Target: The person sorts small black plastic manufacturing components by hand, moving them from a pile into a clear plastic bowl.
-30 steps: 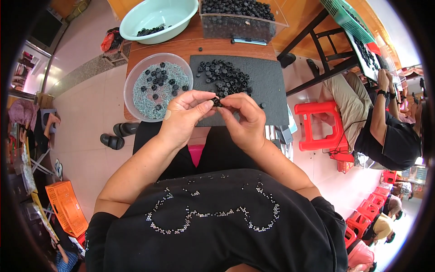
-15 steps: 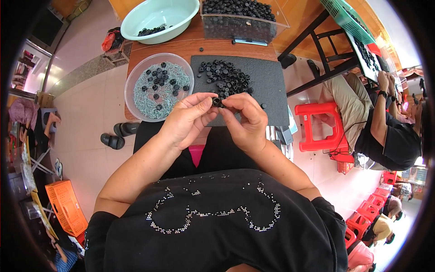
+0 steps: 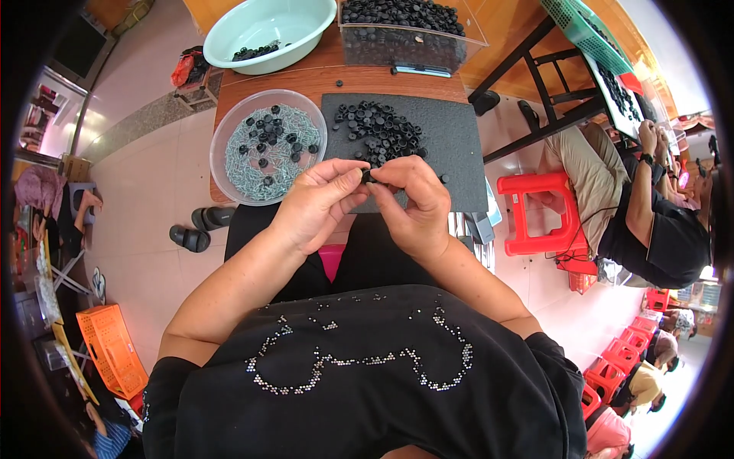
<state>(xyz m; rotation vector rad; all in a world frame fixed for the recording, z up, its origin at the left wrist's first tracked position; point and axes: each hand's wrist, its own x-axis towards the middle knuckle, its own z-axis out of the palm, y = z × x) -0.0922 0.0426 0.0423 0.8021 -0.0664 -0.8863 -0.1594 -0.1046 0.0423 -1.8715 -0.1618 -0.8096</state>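
My left hand [image 3: 315, 205] pinches a small black plastic cap [image 3: 367, 177] between thumb and forefinger above the near edge of a dark grey mat [image 3: 457, 138]. From the other side, the fingertips of my right hand [image 3: 419, 205] close on the same cap and cover most of it. Whether a screw sits in it, I cannot tell. Beyond my hands, a heap of similar black caps [image 3: 375, 126] lies on the mat. To the left stands a round clear tub [image 3: 217, 157] of silvery screws [image 3: 256, 164], with several black pieces on top.
A pale green basin [image 3: 306, 47] with some black parts and a clear bin [image 3: 405, 52] full of black caps stand at the table's back. A light-blue pen-like tool [image 3: 422, 71] lies before the bin. A red stool [image 3: 539, 249] and a seated person [image 3: 650, 222] are at right.
The cap has turned between my fingers, so its open hollow face no longer shows. My left fingertips have shifted slightly; the heap and tub are unchanged.
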